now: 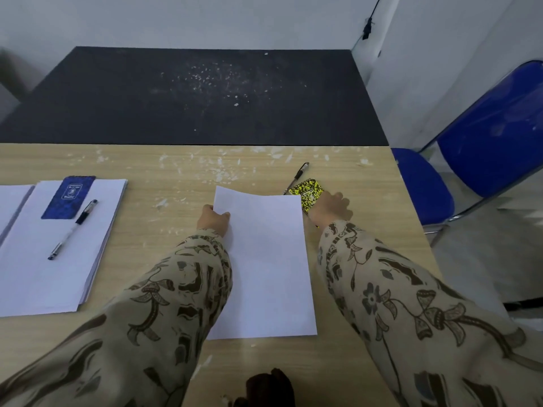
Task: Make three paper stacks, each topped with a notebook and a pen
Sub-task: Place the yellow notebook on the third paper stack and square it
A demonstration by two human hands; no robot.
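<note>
Sleeves with a brown pattern reach forward over the wooden table [176, 177], both arms almost straight. The left hand [213, 219] pinches the far left edge of a single white sheet [264, 259], with the thumb on top and the other fingers hidden under the paper; this far edge is lifted a little, while the rest lies flat in the middle of the table. The right hand [332, 207] is at the sheet's far right corner, its fingers curled round the near end of the yellow notebook [305, 192], though the hand is blurred and its fingertips are hard to make out. A loose pen [297, 177] lies just beyond this notebook, partly hidden behind it. On the left, a paper stack [44, 274] carries a blue notebook [68, 197] and a left pen [73, 229]. Further left, another stack [11, 207] is cut off by the frame.
</note>
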